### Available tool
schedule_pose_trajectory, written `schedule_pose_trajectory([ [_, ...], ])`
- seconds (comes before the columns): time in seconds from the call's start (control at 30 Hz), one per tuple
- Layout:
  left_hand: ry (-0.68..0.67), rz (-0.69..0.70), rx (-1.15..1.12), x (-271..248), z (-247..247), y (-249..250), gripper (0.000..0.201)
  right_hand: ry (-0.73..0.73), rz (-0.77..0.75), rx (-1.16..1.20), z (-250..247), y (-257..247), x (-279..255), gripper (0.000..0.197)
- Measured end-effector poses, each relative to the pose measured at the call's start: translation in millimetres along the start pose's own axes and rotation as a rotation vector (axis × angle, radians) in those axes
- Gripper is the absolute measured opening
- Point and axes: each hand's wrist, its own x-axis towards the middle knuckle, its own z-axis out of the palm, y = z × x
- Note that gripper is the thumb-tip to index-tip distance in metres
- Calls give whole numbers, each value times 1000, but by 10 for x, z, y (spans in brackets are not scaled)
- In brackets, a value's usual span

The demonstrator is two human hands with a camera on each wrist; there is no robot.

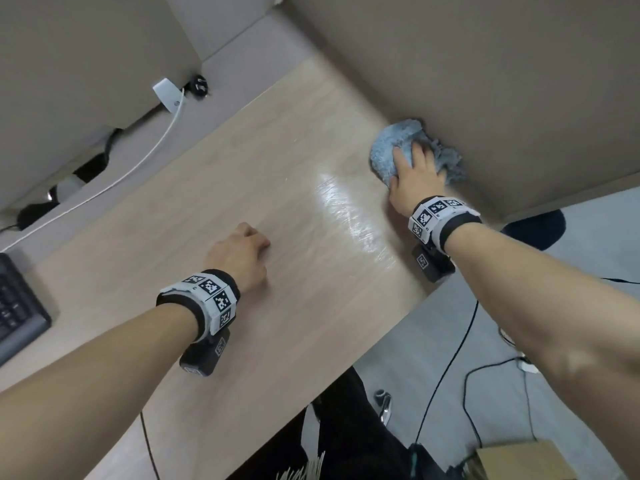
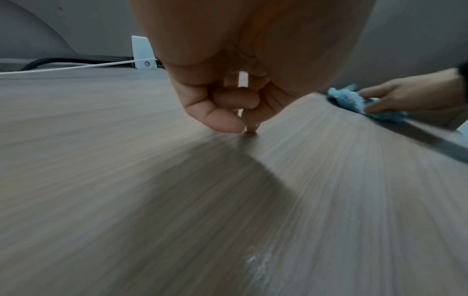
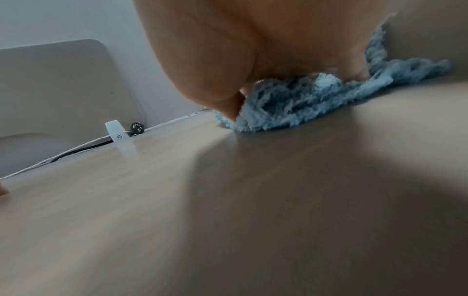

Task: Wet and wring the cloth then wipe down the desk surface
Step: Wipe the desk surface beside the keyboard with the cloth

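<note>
A fluffy light-blue cloth (image 1: 389, 147) lies bunched on the wooden desk (image 1: 207, 209), at its far right corner against the partition panel. My right hand (image 1: 414, 161) presses flat on the cloth with spread fingers. In the right wrist view the cloth (image 3: 291, 108) bulges out under my palm. A wet, shiny streak (image 1: 349, 209) runs across the desk just left of that hand. My left hand (image 1: 244, 249) rests on the middle of the desk. In the left wrist view its fingers (image 2: 235, 100) are curled into a fist that holds nothing, and the cloth (image 2: 349, 98) shows at the far right.
A beige partition (image 1: 485, 81) walls the desk's right side. A white cable (image 1: 138, 164) and a white clip (image 1: 168, 93) lie along the back edge. A dark keyboard (image 1: 17, 306) sits at the left. Below the front edge are floor cables and a cardboard box (image 1: 519, 459).
</note>
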Motion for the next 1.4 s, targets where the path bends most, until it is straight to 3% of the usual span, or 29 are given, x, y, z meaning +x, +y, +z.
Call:
schedule_pose_trajectory([
  [0.17, -3, 1, -1, 54, -7, -50, 43, -35, -161, -15, -117, -555, 552, 61],
  [0.3, 12, 0, -2, 65, -6, -34, 39, -47, -261, -49, -71, -713, 559, 58],
  [0.47, 8, -7, 6, 31, -15, 0, 45, -59, -407, -49, 86, -333, -29, 55],
  [0.6, -7, 2, 5, -21, 8, -5, 52, -45, -221, 20, 50, -5, -184, 56],
  [0.7, -2, 11, 13, -50, 19, 8, 53, -68, -124, 11, 74, -293, -280, 55],
  [0.87, 25, -6, 4, -78, 68, 30, 52, -107, -401, -51, 544, -837, -1203, 61],
  [1.0, 79, -5, -43, -78, 131, 19, 47, -97, -502, -45, 795, -594, -2009, 61],
  [1.17, 101, 30, -25, -91, 172, -4, 45, -70, -331, -28, 761, 17, -2291, 55],
  [1.4, 10, 67, 9, -81, 89, -64, 56, -66, -22, -18, 518, 451, -1819, 58],
])
